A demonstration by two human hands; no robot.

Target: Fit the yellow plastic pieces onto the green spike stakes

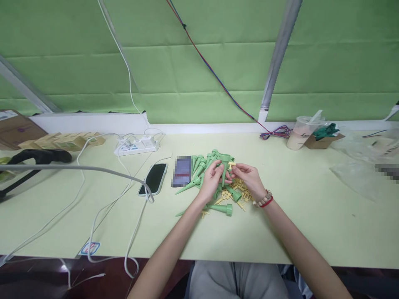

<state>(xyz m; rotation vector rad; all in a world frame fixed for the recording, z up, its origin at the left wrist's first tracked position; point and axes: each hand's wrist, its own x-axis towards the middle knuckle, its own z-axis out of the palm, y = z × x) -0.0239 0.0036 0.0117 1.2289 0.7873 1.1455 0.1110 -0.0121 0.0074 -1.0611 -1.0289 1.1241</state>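
Note:
My left hand (213, 178) is closed round a green cone-shaped spike (225, 165), held tip down with its wide end up. Just to the right, my right hand (248, 176) pinches a small yellow T-shaped piece (232, 165) close to the spike's upper part. Under and behind my hands lies a pile of green spikes (201, 167). Many yellow pieces (222, 197) are scattered beneath and between my hands. Nearer the table's front, another green spike (222, 209) lies on its side. A red band and a bracelet are on my right wrist.
Left of the pile are a blurred dark rectangle (181, 171) and a phone (156, 178). White cables run from a power strip (139, 146) over the table (118, 236). At the back right stand a drink cup (299, 133), a small box (321, 142) and plastic bags (355, 174).

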